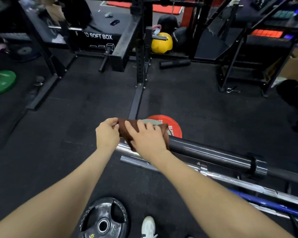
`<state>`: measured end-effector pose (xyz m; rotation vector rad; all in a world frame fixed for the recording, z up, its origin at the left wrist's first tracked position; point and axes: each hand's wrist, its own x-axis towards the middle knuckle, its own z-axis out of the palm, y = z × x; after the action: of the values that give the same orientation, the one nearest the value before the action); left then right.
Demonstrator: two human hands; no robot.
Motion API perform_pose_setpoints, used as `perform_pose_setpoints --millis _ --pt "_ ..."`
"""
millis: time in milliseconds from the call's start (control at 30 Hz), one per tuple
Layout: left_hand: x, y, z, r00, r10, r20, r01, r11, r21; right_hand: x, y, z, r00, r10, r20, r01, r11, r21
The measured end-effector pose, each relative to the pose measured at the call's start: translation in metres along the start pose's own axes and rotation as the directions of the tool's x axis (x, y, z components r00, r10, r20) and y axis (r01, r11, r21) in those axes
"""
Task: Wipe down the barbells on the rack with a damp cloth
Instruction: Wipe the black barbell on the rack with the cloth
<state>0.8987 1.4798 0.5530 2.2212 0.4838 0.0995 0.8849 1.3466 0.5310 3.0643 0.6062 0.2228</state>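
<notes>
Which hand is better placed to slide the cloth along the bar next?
The right hand. It lies flat on the brown cloth draped over the barbell sleeve, so it may push along it. The left hand only pinches the cloth's edge.

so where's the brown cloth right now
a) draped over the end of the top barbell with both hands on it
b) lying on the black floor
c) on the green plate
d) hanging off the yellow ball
a, the brown cloth wraps the top barbell sleeve end, the left hand pinching its edge and the right hand laid over it.
</notes>
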Motion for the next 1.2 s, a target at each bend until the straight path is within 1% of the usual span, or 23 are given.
perform_pose_setpoints --millis 67,133,233,300,367,433,467,533,600,667,733,833,900,967,1000,1033,1067,1100,1133,1167,1200 --pt "-0.005 0.003 0.004 1.000 -0.008 0.026 0.009 1.000 -0.001 -0.022 0.022 -0.002 0.999 0.038 0.012 -0.038 0.999 -0.018" --pt "-0.012 0.007 0.010 0.999 0.016 0.029 -0.018 0.998 0.058 -0.046 0.048 -0.003 0.997 0.064 0.033 -0.063 0.997 -0.035" --pt "-0.027 0.017 0.021 0.993 0.113 0.020 -0.115 0.978 0.175 -0.079 0.084 -0.010 0.990 0.123 0.065 -0.120 0.991 -0.052" --pt "-0.041 0.025 0.029 0.975 0.222 0.022 -0.220 0.941 0.259 -0.098 0.103 -0.015 0.983 0.169 0.073 -0.165 0.984 -0.064" --pt "-0.059 0.035 0.042 0.928 0.367 0.065 -0.369 0.882 0.293 -0.116 0.120 -0.017 0.975 0.210 0.073 -0.204 0.976 -0.075" --pt "-0.076 0.047 0.058 0.856 0.486 0.176 -0.517 0.799 0.307 -0.133 0.137 -0.019 0.971 0.232 0.057 -0.228 0.971 -0.073" --pt "-0.083 0.053 0.066 0.817 0.521 0.249 -0.577 0.747 0.330 -0.143 0.144 -0.020 0.970 0.237 0.051 -0.233 0.970 -0.075" --pt "-0.096 0.060 0.082 0.749 0.531 0.397 -0.662 0.621 0.419 -0.160 0.156 -0.023 0.972 0.230 0.054 -0.225 0.970 -0.092" --pt "-0.105 0.057 0.092 0.714 0.490 0.500 -0.700 0.507 0.503 -0.170 0.168 -0.027 0.974 0.221 0.052 -0.216 0.973 -0.083" --pt "-0.112 0.051 0.094 0.720 0.454 0.525 -0.694 0.477 0.540 -0.173 0.175 -0.035 0.968 0.239 0.078 -0.238 0.971 -0.020" --pt "-0.116 0.047 0.090 0.725 0.463 0.509 -0.688 0.473 0.550 -0.174 0.180 -0.037 0.954 0.276 0.115 -0.279 0.960 0.018" --pt "-0.118 0.042 0.085 0.709 0.480 0.517 -0.704 0.447 0.552 -0.177 0.179 -0.038 0.946 0.305 0.110 -0.309 0.951 0.026" --pt "-0.115 0.041 0.084 0.683 0.522 0.511 -0.729 0.453 0.512 -0.178 0.181 -0.039 0.939 0.311 0.148 -0.314 0.949 -0.004" --pt "-0.106 0.042 0.080 0.668 0.586 0.459 -0.743 0.485 0.461 -0.178 0.184 -0.040 0.936 0.307 0.173 -0.308 0.951 -0.023" --pt "-0.100 0.042 0.075 0.692 0.606 0.392 -0.719 0.532 0.447 -0.178 0.184 -0.041 0.934 0.311 0.175 -0.311 0.950 -0.031" --pt "-0.092 0.040 0.069 0.745 0.599 0.294 -0.662 0.610 0.435 -0.175 0.183 -0.042 0.929 0.320 0.186 -0.317 0.947 -0.048" --pt "-0.084 0.037 0.062 0.815 0.549 0.187 -0.572 0.706 0.418 -0.172 0.180 -0.042 0.921 0.332 0.205 -0.324 0.943 -0.074" --pt "-0.075 0.032 0.055 0.885 0.456 0.093 -0.453 0.798 0.398 -0.167 0.176 -0.041 0.911 0.346 0.226 -0.332 0.938 -0.096" --pt "-0.067 0.026 0.049 0.940 0.341 0.023 -0.323 0.867 0.380 -0.160 0.171 -0.041 0.898 0.363 0.250 -0.347 0.932 -0.108" --pt "-0.060 0.021 0.044 0.973 0.228 -0.024 -0.204 0.909 0.364 -0.152 0.166 -0.041 0.882 0.382 0.276 -0.366 0.924 -0.108" --pt "-0.054 0.018 0.040 0.989 0.137 -0.051 -0.112 0.933 0.341 -0.144 0.161 -0.042 0.869 0.396 0.299 -0.382 0.918 -0.107"
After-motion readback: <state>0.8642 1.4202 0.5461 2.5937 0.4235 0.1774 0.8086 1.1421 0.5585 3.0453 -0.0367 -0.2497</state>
